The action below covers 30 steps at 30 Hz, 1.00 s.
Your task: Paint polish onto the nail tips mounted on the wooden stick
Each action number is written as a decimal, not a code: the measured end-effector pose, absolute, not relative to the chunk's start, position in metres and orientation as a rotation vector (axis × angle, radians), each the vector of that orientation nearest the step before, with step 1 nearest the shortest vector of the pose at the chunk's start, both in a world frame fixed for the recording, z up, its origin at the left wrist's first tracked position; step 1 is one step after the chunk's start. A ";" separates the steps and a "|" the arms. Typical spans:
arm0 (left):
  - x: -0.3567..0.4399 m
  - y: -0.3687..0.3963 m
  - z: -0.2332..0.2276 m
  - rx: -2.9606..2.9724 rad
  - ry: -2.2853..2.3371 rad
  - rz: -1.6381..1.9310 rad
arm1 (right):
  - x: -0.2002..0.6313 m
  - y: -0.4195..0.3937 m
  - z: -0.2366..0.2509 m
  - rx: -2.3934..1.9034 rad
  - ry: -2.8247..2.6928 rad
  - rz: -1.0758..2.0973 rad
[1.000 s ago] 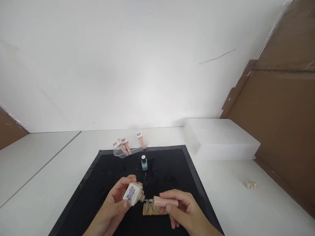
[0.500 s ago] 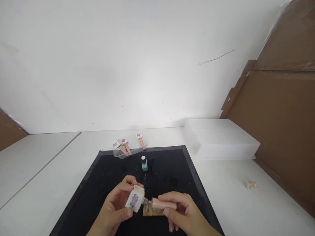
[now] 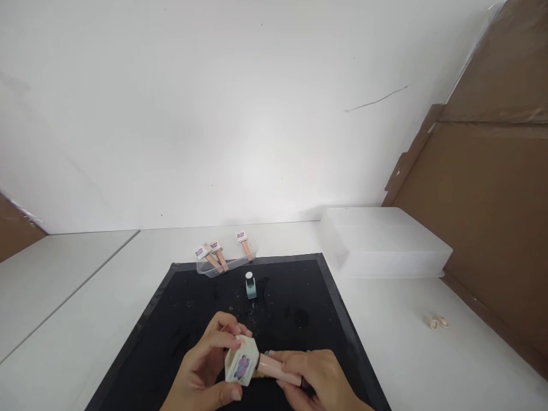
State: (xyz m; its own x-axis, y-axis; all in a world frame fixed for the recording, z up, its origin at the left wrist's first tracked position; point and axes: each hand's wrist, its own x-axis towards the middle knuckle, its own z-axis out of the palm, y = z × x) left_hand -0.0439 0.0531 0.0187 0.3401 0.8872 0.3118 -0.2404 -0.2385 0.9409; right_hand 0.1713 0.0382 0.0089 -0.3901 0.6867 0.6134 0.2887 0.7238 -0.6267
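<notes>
My left hand (image 3: pixel 205 365) is closed round a white nail polish bottle (image 3: pixel 242 361) with a purple flower label, tilted with its neck towards the right. In my right hand (image 3: pixel 319 374), fingers and thumb pinch the long pink cap (image 3: pixel 278 368). The cap's end meets the bottle's neck; whether it is screwed down I cannot tell. Beneath the cap a yellowish piece (image 3: pixel 259 375) on the mat is mostly hidden by the hands. Farther back stands a small teal nail polish bottle (image 3: pixel 251 287) with a dark, white-topped cap.
A black mat (image 3: pixel 188 302) lies on the white table (image 3: pixel 111 297). At its far edge, a clear tray (image 3: pixel 233 264) holds several white bottles with pink caps (image 3: pixel 245 246). A frosted plastic box (image 3: pixel 389 242) stands at right, with small beige rings (image 3: pixel 435 322) in front and cardboard (image 3: pixel 483 228) beyond.
The pink cap has come left against the bottle's neck, closing the gap where the neck and applicator showed. The bottle has shifted slightly right and down, and the yellowish piece is more covered.
</notes>
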 end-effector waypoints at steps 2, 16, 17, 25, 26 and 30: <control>-0.042 0.052 0.018 1.399 0.628 1.195 | 0.172 0.039 0.011 -0.659 -2.021 0.315; -0.037 0.051 0.011 1.367 0.641 1.229 | 0.167 0.037 0.013 -0.686 -2.076 -0.192; -0.037 0.052 0.011 1.379 0.639 1.233 | 0.167 0.037 0.013 -0.694 -2.104 -0.176; -0.036 0.052 0.015 1.248 0.695 1.157 | 0.167 0.037 0.000 -0.659 -2.067 0.026; -0.036 0.052 0.017 1.214 0.725 1.138 | 0.167 0.037 -0.001 -0.665 -2.046 0.012; -0.034 0.052 0.024 1.170 0.785 1.060 | 0.166 0.036 0.002 -0.679 -2.021 -0.177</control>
State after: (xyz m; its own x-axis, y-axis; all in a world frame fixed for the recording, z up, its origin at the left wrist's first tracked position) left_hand -0.0338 0.0516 0.0242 0.3331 0.9421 0.0383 -0.2386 0.0449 0.9701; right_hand 0.1661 0.0365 0.0015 -0.3836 0.3918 0.8363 0.5310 0.8345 -0.1474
